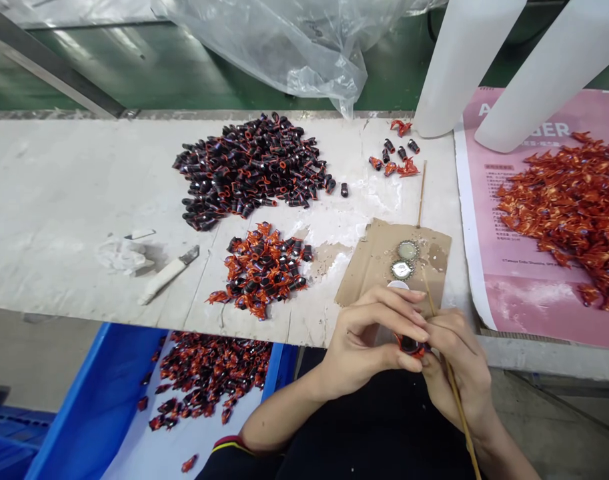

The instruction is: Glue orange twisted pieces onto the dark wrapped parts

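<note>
Between the fingertips of my left hand is a small black-and-orange plastic part, largely covered by the fingers. My right hand meets it from the other side, fingers closed, with a thin bamboo stick held across the palm. The stick's upper end points over a piece of brown cardboard. On that cardboard sit bottle caps, one with pale contents. Another thin stick lies just beyond the cardboard.
Black parts form a large pile; joined black-and-orange pieces lie nearer. Orange parts cover a pink sheet. A knife rests left. Below the table edge, a blue bin holds more pieces. White cylinders stand behind.
</note>
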{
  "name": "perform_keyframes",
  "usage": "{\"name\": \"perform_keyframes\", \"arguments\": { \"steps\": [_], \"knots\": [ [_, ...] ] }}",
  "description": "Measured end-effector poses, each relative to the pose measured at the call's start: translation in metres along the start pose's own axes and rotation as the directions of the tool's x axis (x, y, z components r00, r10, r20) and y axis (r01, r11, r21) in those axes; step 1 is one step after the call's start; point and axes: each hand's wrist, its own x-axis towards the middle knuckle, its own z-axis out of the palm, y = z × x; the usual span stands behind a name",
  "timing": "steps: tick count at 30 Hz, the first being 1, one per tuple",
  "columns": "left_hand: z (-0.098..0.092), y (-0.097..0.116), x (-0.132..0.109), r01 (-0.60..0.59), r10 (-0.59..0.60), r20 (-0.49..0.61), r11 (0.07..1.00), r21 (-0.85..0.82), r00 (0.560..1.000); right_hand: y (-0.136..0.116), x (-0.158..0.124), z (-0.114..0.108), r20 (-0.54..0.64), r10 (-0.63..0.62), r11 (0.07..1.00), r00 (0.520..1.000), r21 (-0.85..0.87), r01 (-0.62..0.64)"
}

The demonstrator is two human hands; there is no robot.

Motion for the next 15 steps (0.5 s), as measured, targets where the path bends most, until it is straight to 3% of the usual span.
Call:
{"name": "perform_keyframes", "arguments": {
  "steps": [10, 15],
  "knots": [
    [-0.005, 0.002, -0.003, 0.121, -0.118, -0.102, 0.992, 0.019, 0.988, 0.004, 0.001, -0.001, -0.002, -0.004, 0.987, 1.000, -0.163, 0.004],
    [-0.016, 0.008, -0.002, 0.068, -0.040, -0.156, 0.981, 0.182, 0.987, 0.015, -0.010, -0.010, -0.033, -0.032, 0.960, 0.999, -0.279, 0.021]
  ]
}}
